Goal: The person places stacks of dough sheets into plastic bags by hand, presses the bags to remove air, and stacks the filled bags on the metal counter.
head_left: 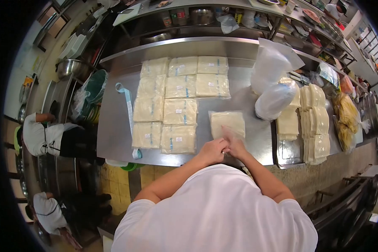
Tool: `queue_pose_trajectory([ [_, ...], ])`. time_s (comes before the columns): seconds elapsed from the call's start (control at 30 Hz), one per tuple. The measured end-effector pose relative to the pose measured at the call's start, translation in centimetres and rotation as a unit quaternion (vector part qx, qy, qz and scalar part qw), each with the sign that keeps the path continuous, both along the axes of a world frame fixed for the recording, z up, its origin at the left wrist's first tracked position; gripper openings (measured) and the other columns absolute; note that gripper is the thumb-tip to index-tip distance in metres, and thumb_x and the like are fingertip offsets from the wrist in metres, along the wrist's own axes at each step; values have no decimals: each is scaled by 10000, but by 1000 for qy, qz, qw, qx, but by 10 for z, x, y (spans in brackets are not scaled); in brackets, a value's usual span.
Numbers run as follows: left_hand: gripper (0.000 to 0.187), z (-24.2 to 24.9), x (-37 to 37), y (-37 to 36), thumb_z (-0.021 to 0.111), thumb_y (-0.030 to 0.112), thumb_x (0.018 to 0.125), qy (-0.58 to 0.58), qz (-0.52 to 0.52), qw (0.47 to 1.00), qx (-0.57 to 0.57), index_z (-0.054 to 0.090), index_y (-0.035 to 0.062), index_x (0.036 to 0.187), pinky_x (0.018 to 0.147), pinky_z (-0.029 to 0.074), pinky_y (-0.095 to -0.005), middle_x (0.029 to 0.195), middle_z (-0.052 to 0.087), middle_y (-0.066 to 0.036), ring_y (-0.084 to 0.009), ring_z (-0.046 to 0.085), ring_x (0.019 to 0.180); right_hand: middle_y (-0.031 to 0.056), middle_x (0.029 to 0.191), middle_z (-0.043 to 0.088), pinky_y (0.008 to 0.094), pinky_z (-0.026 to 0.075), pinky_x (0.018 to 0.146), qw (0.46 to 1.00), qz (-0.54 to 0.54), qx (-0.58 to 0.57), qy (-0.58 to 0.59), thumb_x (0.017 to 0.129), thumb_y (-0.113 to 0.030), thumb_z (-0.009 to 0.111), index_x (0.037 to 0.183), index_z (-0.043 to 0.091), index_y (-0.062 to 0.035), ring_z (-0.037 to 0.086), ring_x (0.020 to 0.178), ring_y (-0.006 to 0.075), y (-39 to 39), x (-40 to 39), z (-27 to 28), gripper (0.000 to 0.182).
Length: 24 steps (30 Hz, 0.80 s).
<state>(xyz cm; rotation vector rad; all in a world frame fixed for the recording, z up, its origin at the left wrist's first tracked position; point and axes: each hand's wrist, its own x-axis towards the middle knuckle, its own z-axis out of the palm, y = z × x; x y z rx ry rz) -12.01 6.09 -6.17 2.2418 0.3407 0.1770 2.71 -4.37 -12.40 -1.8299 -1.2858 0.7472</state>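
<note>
In front of me lies a flat, pale yellow square packet [227,122] in a clear plastic bag whose near end reaches my hands. My left hand [214,150] is closed, its fingers pinching the near edge of the bag. My right hand [236,145] is beside it, fingers stretched forward over the packet; clear plastic seems to cover the fingertips. Left of my hands, several bagged yellow packets [179,112] lie in two to three columns, with white labels and blue strips. A strip of blue-white stickers [127,101] lies along their left side.
Rolls of clear plastic bags [274,101] stand at the back right. Beyond them, unbagged yellow stacks [316,122] sit by a metal tray [290,153]. Yellowish bags [346,122] lie farther right. Two people in white shirts [38,134] are at the left; another person [335,12] is far right.
</note>
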Motion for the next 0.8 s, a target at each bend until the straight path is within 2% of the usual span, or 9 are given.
queue_pose_trajectory([
  [0.17, 81, 3, -4, 6, 610, -6, 823, -97, 31, 995, -15, 561, 49, 858, 673, 482, -435, 838, 597, -122, -360, 611, 799, 259, 1538, 392, 431, 297, 1182, 998, 16, 31, -46, 853, -221, 692, 1498, 410, -42, 327, 1457, 406, 24, 6, -24, 727],
  [0.23, 111, 7, -6, 8, 594, -42, 812, -128, 8, 991, -47, 554, 48, 865, 680, 483, -426, 845, 592, -126, -354, 600, 788, 246, 1549, 384, 453, 255, 1201, 990, 27, 72, -119, 920, -208, 602, 1480, 425, -28, 296, 1464, 432, 52, 15, -46, 615],
  [0.33, 111, 10, -8, 8, 567, -33, 805, -106, -12, 992, -73, 554, 46, 881, 742, 493, -441, 882, 608, -135, -354, 610, 853, 226, 1549, 394, 501, 224, 1208, 979, 47, 6, -198, 981, -226, 498, 1472, 435, -28, 305, 1451, 456, 77, 20, -34, 533],
  [0.47, 62, -1, -12, 13, 572, -5, 835, -87, -52, 992, -78, 569, 39, 880, 747, 491, -446, 891, 616, -138, -355, 613, 853, 192, 1563, 388, 556, 231, 1195, 956, 86, -34, -279, 1004, -266, 460, 1484, 427, -42, 311, 1453, 442, 86, 16, -10, 530],
  [0.53, 57, -3, -16, 18, 566, 17, 860, -66, -44, 993, -83, 589, 39, 908, 767, 490, -449, 914, 627, -146, -364, 609, 874, 167, 1575, 377, 619, 241, 1168, 922, 108, -110, -355, 1007, -294, 455, 1496, 415, -52, 301, 1470, 409, 92, 13, -8, 547],
  [0.6, 71, -9, -14, 23, 560, 39, 885, -47, -39, 994, -89, 609, 39, 936, 787, 489, -451, 937, 637, -154, -372, 604, 895, 164, 1572, 382, 634, 247, 1156, 914, 93, -53, -392, 1005, -298, 459, 1491, 422, -52, 309, 1467, 406, 80, 8, -11, 545],
  [0.7, 175, -34, -2, 40, 558, 120, 929, -102, 126, 987, 14, 648, 49, 1061, 891, 480, -463, 1082, 650, -158, -400, 581, 1033, 175, 1555, 399, 657, 257, 1139, 897, 65, 7, -437, 995, -305, 483, 1477, 433, -40, 326, 1459, 405, 63, 1, -34, 552],
  [0.73, 175, -49, 2, 47, 558, 120, 929, -103, 126, 987, 13, 648, 49, 1061, 891, 480, -463, 1082, 650, -158, -400, 581, 1033, 189, 1541, 412, 664, 261, 1132, 893, 54, 11, -447, 987, -309, 502, 1469, 437, -26, 335, 1453, 407, 58, -2, -37, 562],
  [0.8, 200, -66, 12, 58, 563, 110, 922, -129, 144, 974, 123, 656, 82, 1096, 899, 488, -469, 1133, 640, -139, -382, 588, 1045, 205, 1535, 414, 662, 261, 1133, 896, 40, 23, -441, 979, -305, 522, 1462, 435, -8, 335, 1452, 409, 51, -9, -42, 574],
])
